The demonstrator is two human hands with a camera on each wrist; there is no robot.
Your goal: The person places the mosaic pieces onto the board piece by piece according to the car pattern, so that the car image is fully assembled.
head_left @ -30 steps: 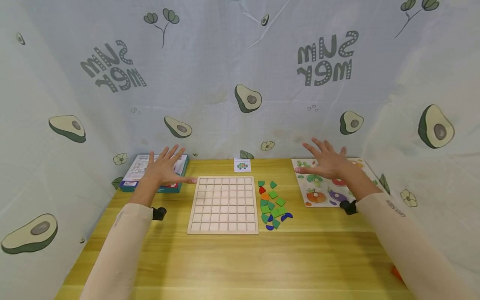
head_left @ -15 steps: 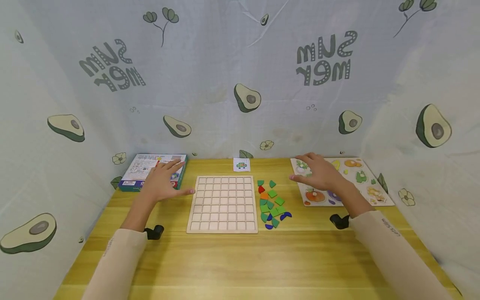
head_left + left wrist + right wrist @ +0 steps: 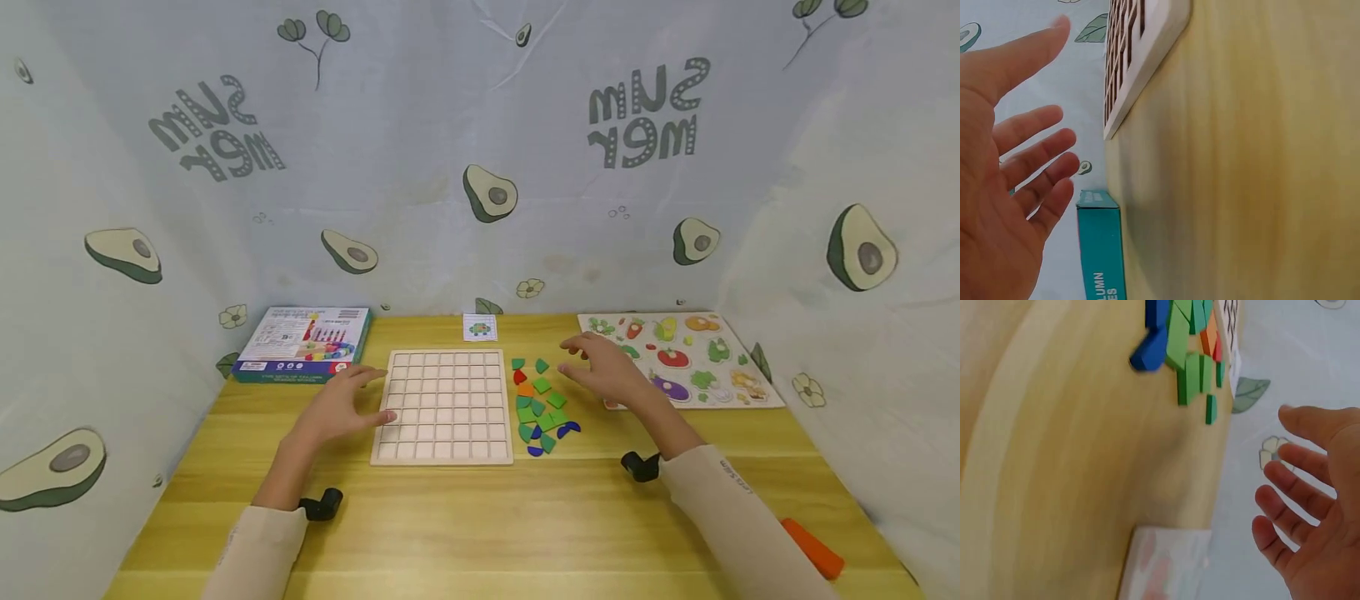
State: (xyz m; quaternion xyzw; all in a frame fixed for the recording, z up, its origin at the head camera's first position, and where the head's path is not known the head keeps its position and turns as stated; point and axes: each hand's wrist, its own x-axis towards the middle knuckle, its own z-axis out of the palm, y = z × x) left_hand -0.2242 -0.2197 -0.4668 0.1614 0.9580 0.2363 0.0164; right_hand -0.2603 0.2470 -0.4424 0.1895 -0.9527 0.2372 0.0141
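Note:
A pale wooden grid board [image 3: 442,408] lies mid-table, its square cells bare. My left hand [image 3: 337,412] hovers at its left edge, thumb over the rim and fingers spread, holding nothing. To the right of the board lies a loose cluster of small coloured pieces: green squares [image 3: 550,421], teal quarter-rounds [image 3: 542,365], dark blue half-rounds [image 3: 535,451], a red one [image 3: 520,377] and an orange one [image 3: 526,390]. My right hand [image 3: 607,371] is in the air just right of these pieces, fingers loosely bent and holding nothing. In the right wrist view, its palm and fingers [image 3: 1297,462] show apart from the pieces.
Behind the board lies a small card [image 3: 480,327] with a green turtle-like picture. A teal-edged box [image 3: 303,343] is at back left. A vegetable picture board [image 3: 697,358] lies at back right, partly behind my right hand. An orange object [image 3: 813,548] sits near the right sleeve.
Both hands have come lower and nearer to me. The left has moved to the board's left edge, the right leftward toward the coloured pieces. The fingers are less spread than before.

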